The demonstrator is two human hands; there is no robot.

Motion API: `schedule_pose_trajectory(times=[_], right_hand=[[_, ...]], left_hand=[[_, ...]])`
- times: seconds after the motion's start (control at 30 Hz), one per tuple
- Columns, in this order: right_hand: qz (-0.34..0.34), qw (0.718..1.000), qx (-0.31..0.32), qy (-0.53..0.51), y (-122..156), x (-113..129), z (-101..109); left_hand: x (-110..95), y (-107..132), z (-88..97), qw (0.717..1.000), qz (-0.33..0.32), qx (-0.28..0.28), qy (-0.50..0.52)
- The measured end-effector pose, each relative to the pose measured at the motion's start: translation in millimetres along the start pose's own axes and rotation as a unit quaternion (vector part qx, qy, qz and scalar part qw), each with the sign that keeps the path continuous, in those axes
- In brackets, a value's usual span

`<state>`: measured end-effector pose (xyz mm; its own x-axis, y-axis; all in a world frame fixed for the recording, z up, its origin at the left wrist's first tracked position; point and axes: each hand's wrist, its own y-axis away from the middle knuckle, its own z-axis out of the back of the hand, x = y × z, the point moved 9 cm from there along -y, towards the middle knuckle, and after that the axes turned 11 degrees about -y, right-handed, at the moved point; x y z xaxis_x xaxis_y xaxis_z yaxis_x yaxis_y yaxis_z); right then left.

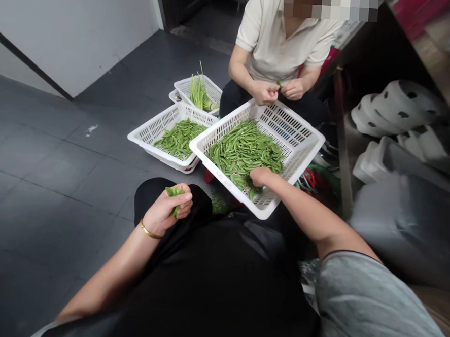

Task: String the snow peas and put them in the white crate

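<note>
Above my knee, my left hand is closed around several green pea pods, which stick out past the thumb. My right hand reaches into a white slatted basket and rests on the heap of pea pods inside it. Its fingertips dip among the pods, so whether they hold one is hidden. This basket sits tilted between me and a co-worker. A second white basket with more pea pods stands on the floor to the left.
Across from me, a seated co-worker holds a small green piece in both hands. Behind the second basket, a smaller basket holds long green stems. White containers and a grey bin stand at the right.
</note>
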<state>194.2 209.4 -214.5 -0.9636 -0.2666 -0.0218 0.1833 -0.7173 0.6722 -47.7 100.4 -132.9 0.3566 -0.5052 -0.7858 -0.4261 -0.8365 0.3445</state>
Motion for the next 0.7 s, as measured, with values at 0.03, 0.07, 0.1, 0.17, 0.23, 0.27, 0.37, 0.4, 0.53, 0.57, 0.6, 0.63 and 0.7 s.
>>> schedule_pose_trajectory(times=[0.03, 0.07, 0.1, 0.17, 0.23, 0.27, 0.37, 0.4, 0.53, 0.57, 0.6, 0.63, 0.7], right_hand=[[-0.005, 1.000, -0.002, -0.002, -1.2, -4.1, -0.5], [-0.011, 1.000, -0.003, -0.004, -1.0, -7.8, -1.9], [-0.016, 1.000, -0.002, -0.007, 0.0, -10.1, -4.2], [-0.020, 1.000, 0.003, -0.014, 3.6, -9.3, -10.2], [-0.021, 0.999, 0.005, -0.025, 7.1, -4.4, -13.2], [-0.020, 0.999, 0.002, -0.033, 8.7, -2.0, -11.3], [-0.012, 0.997, -0.027, -0.068, 17.2, -0.8, 10.3], [-0.004, 0.996, -0.039, -0.083, 22.7, -1.0, 21.0], [0.083, 0.983, -0.079, -0.144, 62.8, 26.2, 53.9], [0.122, 0.974, -0.089, -0.166, 76.5, 43.5, 57.1], [0.167, 0.962, -0.098, -0.191, 90.9, 64.1, 58.0], [0.235, 0.931, -0.123, -0.252, 107.6, 87.6, 61.7], [0.327, 0.868, -0.186, -0.323, 137.1, 123.1, 66.1]], left_hand=[[-0.7, 1.3, 0.0, 1.000, -0.004, -0.007, -0.008], [-2.0, 2.1, -0.2, 1.000, -0.011, -0.013, -0.012], [-3.4, 2.4, -1.2, 1.000, -0.019, -0.018, -0.012], [-4.6, 1.7, -6.2, 0.999, -0.026, -0.018, -0.008], [-2.4, 1.2, -13.4, 1.000, -0.012, -0.011, -0.021], [-0.8, 1.8, -16.7, 0.999, -0.001, -0.007, -0.037], [0.3, 7.0, -24.4, 0.995, 0.012, 0.011, -0.099], [-0.3, 8.9, -25.5, 0.993, 0.010, 0.015, -0.115], [-0.4, 9.6, -19.3, 0.988, 0.003, -0.046, -0.150], [-0.7, 8.3, -17.2, 0.985, -0.003, -0.073, -0.159], [-1.4, 6.8, -16.2, 0.981, -0.011, -0.096, -0.167], [-2.2, 5.2, -16.5, 0.978, -0.021, -0.111, -0.174], [-4.0, 3.0, -19.5, 0.975, -0.039, -0.118, -0.181]])
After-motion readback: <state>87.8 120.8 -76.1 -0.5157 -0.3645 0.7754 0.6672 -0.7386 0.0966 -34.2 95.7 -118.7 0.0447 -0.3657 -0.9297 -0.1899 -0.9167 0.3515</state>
